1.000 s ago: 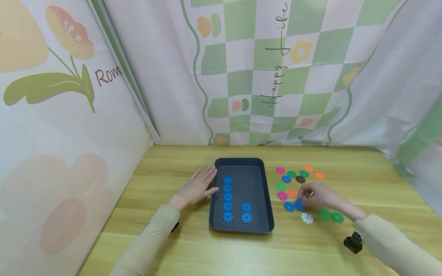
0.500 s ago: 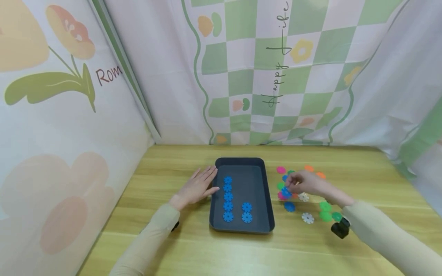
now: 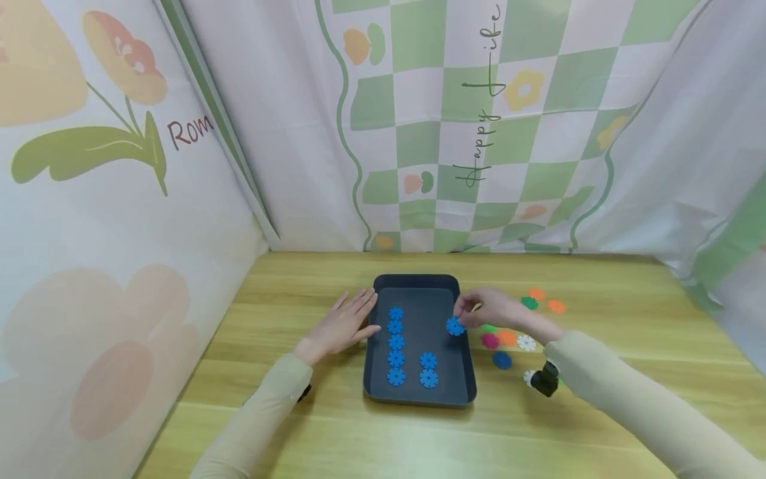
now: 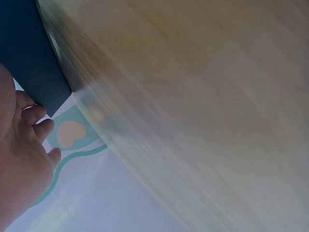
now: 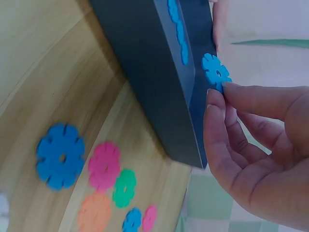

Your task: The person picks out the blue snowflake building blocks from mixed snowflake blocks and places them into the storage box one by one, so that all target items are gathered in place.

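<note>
My right hand (image 3: 487,308) pinches a blue snowflake disc (image 5: 216,71) between thumb and forefinger, holding it over the right wall of the dark grey tray (image 3: 443,313). My left hand (image 3: 341,326) rests with straight fingers against the tray's left rim; in the left wrist view its fingertips (image 4: 44,126) are at the tray's edge. Inside the tray, several blue discs (image 3: 395,342) form a column on the left. Two more blue discs (image 3: 427,369) lie one behind the other at the lower right.
Right of the tray lie loose discs: a blue disc (image 3: 502,360), a pink disc (image 3: 490,340), an orange disc (image 3: 507,337), a white disc (image 3: 526,342) and others. My right forearm passes over some of them. A patterned curtain (image 3: 419,133) hangs behind the wooden table (image 3: 287,279).
My right hand has lifted the blue disc from the loose pieces and carried it left to the tray's right side. The left hand has stayed in place.
</note>
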Demonstrator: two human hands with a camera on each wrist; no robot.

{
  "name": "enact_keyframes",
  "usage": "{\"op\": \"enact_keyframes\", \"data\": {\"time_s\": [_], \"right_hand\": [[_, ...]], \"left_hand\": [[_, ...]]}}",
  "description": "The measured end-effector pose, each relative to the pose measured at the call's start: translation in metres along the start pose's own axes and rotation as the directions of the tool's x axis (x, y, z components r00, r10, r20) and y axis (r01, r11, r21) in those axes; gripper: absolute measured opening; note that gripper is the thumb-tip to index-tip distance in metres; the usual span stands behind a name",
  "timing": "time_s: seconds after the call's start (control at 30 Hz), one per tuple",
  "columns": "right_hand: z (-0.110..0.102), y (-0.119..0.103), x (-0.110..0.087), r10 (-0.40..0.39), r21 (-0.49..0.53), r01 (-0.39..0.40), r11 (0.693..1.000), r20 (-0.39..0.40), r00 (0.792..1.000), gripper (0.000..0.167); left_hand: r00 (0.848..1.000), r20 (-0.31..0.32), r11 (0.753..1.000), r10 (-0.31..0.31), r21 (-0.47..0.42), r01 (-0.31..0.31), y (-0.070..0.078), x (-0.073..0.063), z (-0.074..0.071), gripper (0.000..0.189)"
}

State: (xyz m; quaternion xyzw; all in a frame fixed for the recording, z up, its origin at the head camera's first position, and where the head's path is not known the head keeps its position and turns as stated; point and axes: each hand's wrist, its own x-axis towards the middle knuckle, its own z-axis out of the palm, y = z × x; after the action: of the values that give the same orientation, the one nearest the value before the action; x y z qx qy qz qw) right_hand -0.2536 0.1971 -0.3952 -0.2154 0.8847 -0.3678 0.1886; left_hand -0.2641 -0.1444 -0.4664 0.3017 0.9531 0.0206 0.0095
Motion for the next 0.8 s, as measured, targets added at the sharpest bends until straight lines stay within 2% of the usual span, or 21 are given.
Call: {"op": "enact_keyframes", "data": {"time_s": [0.3, 0.57, 0.8], "right_hand": [[0.021, -0.01, 0.025, -0.082, -0.098, 0.085, 0.992, 0.032, 0.996, 0.005], [0.037, -0.014, 0.037, -0.064, -0.161, 0.071, 0.984, 0.048, 0.997, 0.005], [0.044, -0.016, 0.043, -0.04, -0.139, 0.048, 0.989, 0.058, 0.998, 0.006]], "left_hand": [[1.0, -0.002, 1.0, 0.008, 0.0, -0.008, 0.001, 0.0, -0.001, 0.075], [1.0, -0.006, 1.0, 0.011, 0.004, -0.011, 0.0, -0.001, -0.001, 0.075], [1.0, -0.003, 1.0, 0.011, -0.003, -0.011, 0.001, -0.001, -0.003, 0.075]]}}
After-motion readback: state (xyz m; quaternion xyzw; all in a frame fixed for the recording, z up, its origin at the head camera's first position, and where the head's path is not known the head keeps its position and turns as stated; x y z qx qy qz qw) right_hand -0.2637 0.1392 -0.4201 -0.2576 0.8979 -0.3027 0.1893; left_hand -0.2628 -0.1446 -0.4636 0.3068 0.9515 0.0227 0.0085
